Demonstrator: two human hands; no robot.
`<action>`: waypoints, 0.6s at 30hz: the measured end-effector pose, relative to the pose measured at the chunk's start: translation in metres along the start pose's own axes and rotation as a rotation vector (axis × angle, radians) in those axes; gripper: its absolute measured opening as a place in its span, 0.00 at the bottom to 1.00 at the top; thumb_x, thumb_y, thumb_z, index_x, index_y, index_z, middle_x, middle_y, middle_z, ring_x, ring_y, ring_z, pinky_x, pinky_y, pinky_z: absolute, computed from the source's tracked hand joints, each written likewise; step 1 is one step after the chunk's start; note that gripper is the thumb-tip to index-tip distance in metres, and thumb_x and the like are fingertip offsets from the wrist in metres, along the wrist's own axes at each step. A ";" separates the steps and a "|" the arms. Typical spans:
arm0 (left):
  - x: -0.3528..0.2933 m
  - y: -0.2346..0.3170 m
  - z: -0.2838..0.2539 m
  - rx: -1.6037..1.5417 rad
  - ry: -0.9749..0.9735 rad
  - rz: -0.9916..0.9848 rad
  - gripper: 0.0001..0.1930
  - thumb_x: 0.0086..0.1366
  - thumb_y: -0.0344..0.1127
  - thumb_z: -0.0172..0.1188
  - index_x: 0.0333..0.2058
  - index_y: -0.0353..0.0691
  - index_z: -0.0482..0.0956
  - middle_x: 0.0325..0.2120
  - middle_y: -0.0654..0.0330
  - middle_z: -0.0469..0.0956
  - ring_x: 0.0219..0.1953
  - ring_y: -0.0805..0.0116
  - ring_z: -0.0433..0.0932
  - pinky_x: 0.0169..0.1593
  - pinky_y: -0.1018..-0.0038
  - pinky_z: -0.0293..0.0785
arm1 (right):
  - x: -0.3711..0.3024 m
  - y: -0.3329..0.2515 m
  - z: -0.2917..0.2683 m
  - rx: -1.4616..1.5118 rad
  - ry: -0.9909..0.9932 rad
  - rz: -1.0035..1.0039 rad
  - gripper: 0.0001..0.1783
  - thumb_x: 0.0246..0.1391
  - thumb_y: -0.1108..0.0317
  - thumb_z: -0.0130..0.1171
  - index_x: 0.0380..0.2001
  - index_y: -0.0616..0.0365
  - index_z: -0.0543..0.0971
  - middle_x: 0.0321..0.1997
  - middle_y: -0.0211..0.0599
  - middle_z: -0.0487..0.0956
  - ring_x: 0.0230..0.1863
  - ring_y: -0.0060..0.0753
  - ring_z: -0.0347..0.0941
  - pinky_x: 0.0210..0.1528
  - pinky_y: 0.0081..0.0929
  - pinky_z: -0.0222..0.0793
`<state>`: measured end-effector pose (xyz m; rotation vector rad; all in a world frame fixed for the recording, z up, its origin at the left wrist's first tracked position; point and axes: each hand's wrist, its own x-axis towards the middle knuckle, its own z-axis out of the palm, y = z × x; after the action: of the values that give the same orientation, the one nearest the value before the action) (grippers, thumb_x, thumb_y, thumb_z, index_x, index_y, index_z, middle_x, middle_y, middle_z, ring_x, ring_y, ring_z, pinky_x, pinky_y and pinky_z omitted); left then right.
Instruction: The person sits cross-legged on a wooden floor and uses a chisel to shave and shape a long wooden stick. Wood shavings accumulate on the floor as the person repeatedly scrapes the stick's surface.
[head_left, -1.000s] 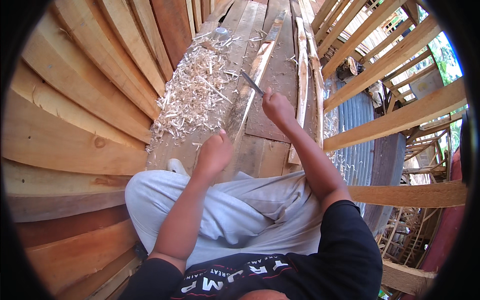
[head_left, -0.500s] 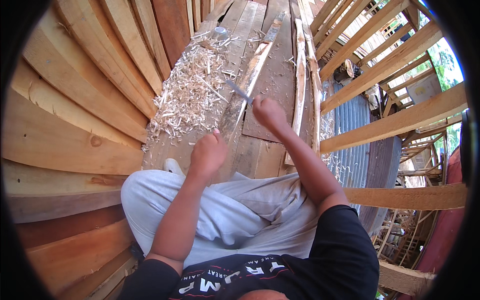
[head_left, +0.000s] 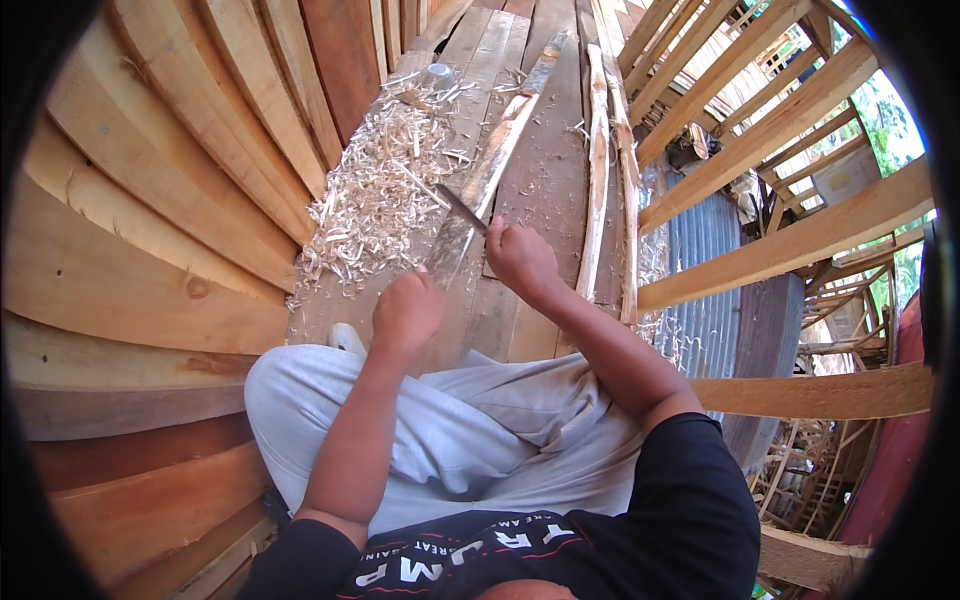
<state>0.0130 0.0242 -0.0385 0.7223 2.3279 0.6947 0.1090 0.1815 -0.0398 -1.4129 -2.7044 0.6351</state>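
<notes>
My right hand (head_left: 522, 262) is closed around a knife, its handle hidden in the fist. The dark blade (head_left: 460, 207) points up and to the left, lying across a long wooden strip (head_left: 503, 140). That strip runs away from me over the floor; part of it is pale and shaved, while other stretches keep dark, mottled bark. My left hand (head_left: 408, 312) is closed at the near end of the strip, thumb up, and covers that end.
Curled wood shavings (head_left: 375, 190) heap up left of the strip, with a clear cup (head_left: 438, 75) beyond them. Two more pale strips (head_left: 597, 170) lie to the right. A plank wall (head_left: 150, 240) stands left; a slatted railing (head_left: 790, 240) borders the right, above corrugated metal (head_left: 700, 260).
The knife and my right hand have come nearer to me and slightly left along the strip. My left hand has shifted only a little.
</notes>
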 end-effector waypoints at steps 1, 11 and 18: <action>0.001 -0.003 0.001 -0.006 0.003 -0.005 0.29 0.71 0.45 0.35 0.32 0.25 0.80 0.34 0.34 0.78 0.42 0.36 0.77 0.51 0.52 0.70 | 0.007 0.007 0.001 0.020 0.046 -0.004 0.34 0.65 0.49 0.31 0.29 0.65 0.82 0.30 0.57 0.80 0.36 0.63 0.77 0.46 0.52 0.71; -0.004 0.007 0.002 0.032 0.049 0.040 0.28 0.70 0.45 0.36 0.31 0.26 0.80 0.33 0.34 0.78 0.40 0.36 0.77 0.50 0.52 0.71 | 0.028 0.014 0.016 0.069 0.099 -0.044 0.35 0.64 0.49 0.32 0.21 0.65 0.80 0.25 0.61 0.78 0.29 0.58 0.77 0.40 0.51 0.73; -0.003 0.006 -0.001 -0.024 0.020 0.000 0.28 0.70 0.44 0.36 0.31 0.26 0.80 0.33 0.33 0.78 0.41 0.36 0.77 0.50 0.51 0.71 | 0.017 0.019 0.005 0.033 -0.047 0.040 0.33 0.64 0.50 0.33 0.30 0.65 0.81 0.33 0.59 0.80 0.37 0.64 0.77 0.47 0.53 0.70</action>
<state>0.0163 0.0258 -0.0327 0.7082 2.3337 0.7321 0.1129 0.2026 -0.0544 -1.4662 -2.6940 0.7216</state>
